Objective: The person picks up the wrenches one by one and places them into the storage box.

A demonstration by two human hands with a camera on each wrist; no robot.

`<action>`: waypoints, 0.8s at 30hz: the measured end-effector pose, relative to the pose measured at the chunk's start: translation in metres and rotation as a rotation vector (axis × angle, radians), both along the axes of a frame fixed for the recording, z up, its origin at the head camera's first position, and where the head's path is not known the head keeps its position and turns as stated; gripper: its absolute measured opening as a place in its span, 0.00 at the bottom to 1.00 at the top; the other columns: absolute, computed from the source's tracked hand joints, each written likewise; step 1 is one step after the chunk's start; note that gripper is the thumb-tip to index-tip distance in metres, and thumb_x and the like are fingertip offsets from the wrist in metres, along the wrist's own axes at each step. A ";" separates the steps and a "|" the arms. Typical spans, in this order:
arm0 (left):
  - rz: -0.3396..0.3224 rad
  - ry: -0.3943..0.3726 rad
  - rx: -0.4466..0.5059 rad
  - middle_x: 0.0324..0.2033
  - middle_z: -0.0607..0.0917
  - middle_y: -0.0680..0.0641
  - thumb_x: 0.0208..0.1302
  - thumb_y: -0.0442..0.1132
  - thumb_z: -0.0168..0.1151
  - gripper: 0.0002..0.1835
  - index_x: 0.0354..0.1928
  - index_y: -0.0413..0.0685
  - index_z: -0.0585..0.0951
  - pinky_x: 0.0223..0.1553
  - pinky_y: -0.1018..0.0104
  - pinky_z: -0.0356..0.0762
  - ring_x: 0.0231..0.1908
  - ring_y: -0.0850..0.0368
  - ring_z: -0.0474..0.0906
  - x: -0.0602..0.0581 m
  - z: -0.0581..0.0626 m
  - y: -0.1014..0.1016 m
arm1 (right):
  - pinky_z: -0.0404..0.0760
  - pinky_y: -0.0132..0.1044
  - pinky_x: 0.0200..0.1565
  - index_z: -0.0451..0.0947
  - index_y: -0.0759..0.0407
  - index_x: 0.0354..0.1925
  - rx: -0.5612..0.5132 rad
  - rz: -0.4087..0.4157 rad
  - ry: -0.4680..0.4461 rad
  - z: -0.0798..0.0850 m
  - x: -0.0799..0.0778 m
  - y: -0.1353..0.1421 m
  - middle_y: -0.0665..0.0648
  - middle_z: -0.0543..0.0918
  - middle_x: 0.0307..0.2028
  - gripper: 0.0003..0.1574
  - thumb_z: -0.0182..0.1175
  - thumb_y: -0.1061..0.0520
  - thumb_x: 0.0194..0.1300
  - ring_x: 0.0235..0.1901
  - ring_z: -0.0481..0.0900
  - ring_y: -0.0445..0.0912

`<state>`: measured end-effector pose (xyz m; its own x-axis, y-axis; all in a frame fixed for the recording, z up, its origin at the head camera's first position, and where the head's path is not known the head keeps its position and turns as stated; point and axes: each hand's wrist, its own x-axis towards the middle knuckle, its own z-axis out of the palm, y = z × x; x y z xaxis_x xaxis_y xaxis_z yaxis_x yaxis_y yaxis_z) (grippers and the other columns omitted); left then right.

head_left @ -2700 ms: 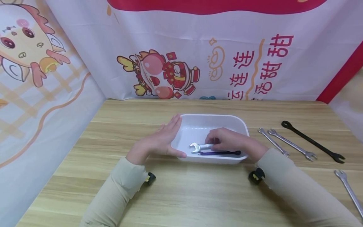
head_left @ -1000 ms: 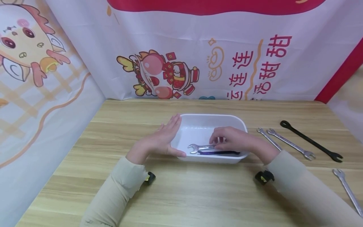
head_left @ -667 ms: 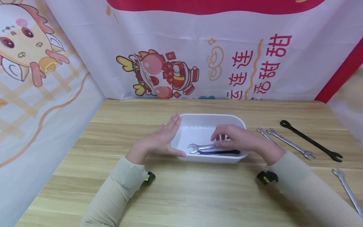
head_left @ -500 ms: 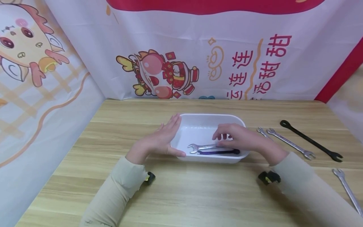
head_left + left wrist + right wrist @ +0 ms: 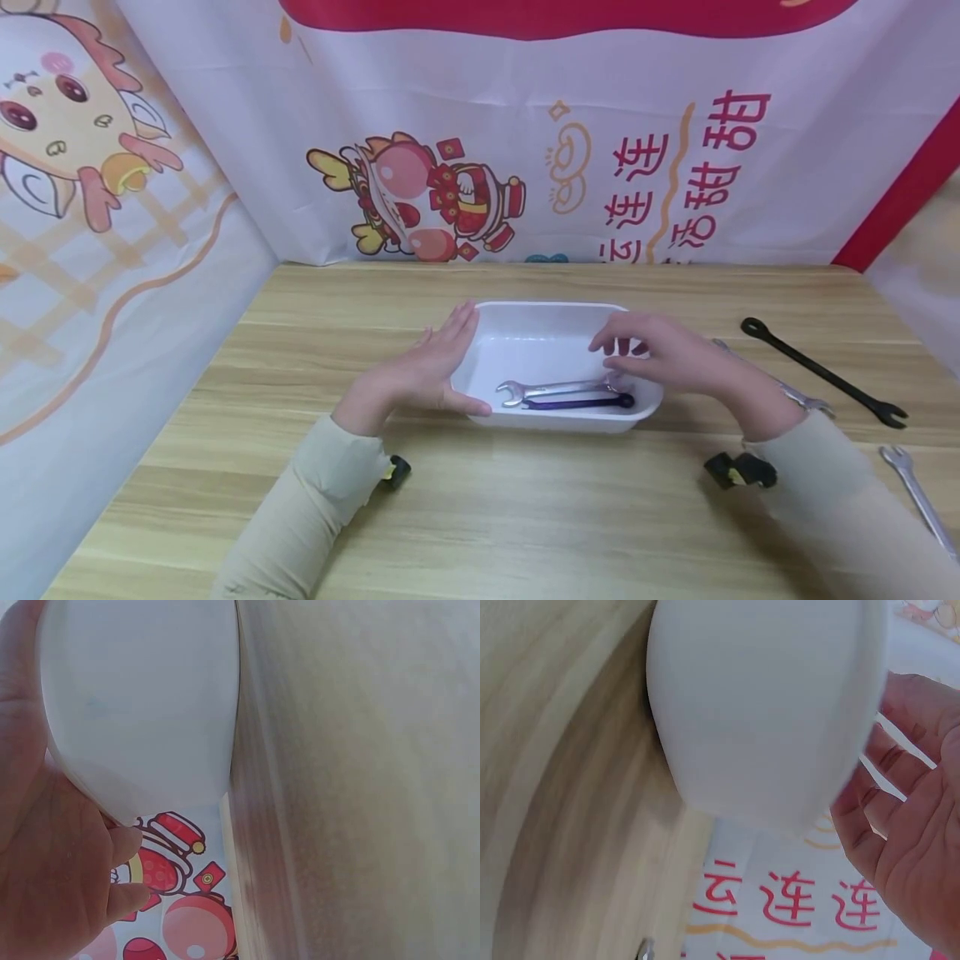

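A white plastic bin point(image 5: 517, 354) stands on the table. My left hand point(image 5: 412, 379) rests against its left end, fingers straight and spread along the rim, thumb at the front edge. Inside, near the front wall, a silver wrench point(image 5: 555, 388) and a dark purple-black wrench point(image 5: 577, 404) lie side by side. Above the bin's right end is my right hand point(image 5: 675, 354), its fingers loosely bent and holding nothing. In the right wrist view, that hand's fingers point(image 5: 889, 761) are beside the outside of the bin point(image 5: 757, 712).
On the right of the wooden table point(image 5: 525, 517) lie a long black wrench point(image 5: 817, 367) and a silver wrench point(image 5: 810, 400) partly covered by my right arm. Another silver wrench point(image 5: 918, 500) lies nearer the right edge. A printed cloth point(image 5: 450, 83) hangs behind.
My right hand has let go of the silver wrench in the bin and moved right and up from it. Its arm now hides the smallest silver wrench on the table. My left hand stays put.
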<state>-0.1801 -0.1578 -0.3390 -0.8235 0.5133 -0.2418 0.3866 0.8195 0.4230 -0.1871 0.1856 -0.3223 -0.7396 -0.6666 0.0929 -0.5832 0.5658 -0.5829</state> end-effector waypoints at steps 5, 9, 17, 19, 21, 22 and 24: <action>-0.005 -0.010 0.003 0.78 0.25 0.55 0.48 0.72 0.68 0.72 0.78 0.54 0.28 0.77 0.43 0.32 0.78 0.59 0.20 0.000 -0.001 -0.001 | 0.85 0.36 0.45 0.82 0.56 0.50 -0.001 -0.036 0.056 0.005 0.003 0.016 0.49 0.85 0.39 0.14 0.65 0.62 0.65 0.40 0.80 0.40; -0.004 -0.007 0.001 0.78 0.25 0.55 0.48 0.73 0.68 0.72 0.78 0.54 0.28 0.77 0.43 0.32 0.78 0.59 0.20 -0.001 -0.001 -0.001 | 0.84 0.31 0.44 0.83 0.54 0.50 0.014 -0.088 0.080 0.013 0.006 0.029 0.46 0.83 0.38 0.13 0.65 0.59 0.67 0.38 0.78 0.39; -0.003 -0.003 -0.004 0.79 0.26 0.54 0.47 0.74 0.67 0.73 0.78 0.53 0.29 0.77 0.42 0.33 0.78 0.58 0.21 -0.001 -0.001 0.000 | 0.84 0.29 0.41 0.83 0.51 0.50 0.014 -0.159 0.124 0.019 0.008 0.059 0.48 0.84 0.41 0.15 0.67 0.60 0.64 0.38 0.75 0.36; -0.001 -0.003 -0.004 0.78 0.26 0.54 0.47 0.74 0.67 0.73 0.78 0.53 0.29 0.77 0.43 0.32 0.78 0.58 0.21 0.000 -0.001 0.000 | 0.83 0.28 0.40 0.83 0.51 0.50 0.010 -0.168 0.151 0.018 0.008 0.067 0.47 0.84 0.40 0.16 0.68 0.61 0.63 0.38 0.75 0.34; -0.001 0.000 -0.005 0.78 0.26 0.54 0.47 0.74 0.67 0.73 0.78 0.53 0.29 0.77 0.43 0.32 0.78 0.58 0.21 0.000 -0.001 0.001 | 0.82 0.27 0.38 0.83 0.51 0.49 0.000 -0.181 0.178 0.017 0.007 0.076 0.46 0.84 0.38 0.17 0.68 0.63 0.62 0.37 0.75 0.34; 0.001 0.000 -0.004 0.78 0.26 0.55 0.47 0.74 0.67 0.73 0.78 0.54 0.29 0.77 0.43 0.32 0.78 0.58 0.21 0.000 -0.001 0.001 | 0.82 0.27 0.37 0.83 0.50 0.49 -0.002 -0.191 0.188 0.017 0.008 0.080 0.45 0.83 0.38 0.18 0.69 0.63 0.61 0.36 0.74 0.33; 0.005 0.001 -0.005 0.78 0.26 0.55 0.47 0.74 0.68 0.73 0.78 0.54 0.29 0.77 0.43 0.32 0.78 0.59 0.21 0.000 -0.001 0.001 | 0.81 0.26 0.35 0.83 0.51 0.48 -0.013 -0.202 0.209 0.018 0.008 0.087 0.44 0.82 0.35 0.19 0.69 0.66 0.59 0.34 0.74 0.34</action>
<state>-0.1798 -0.1567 -0.3400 -0.8262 0.5083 -0.2431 0.3834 0.8233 0.4186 -0.1786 0.2730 -0.3044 -0.8213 -0.5052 0.2650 -0.5676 0.6762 -0.4697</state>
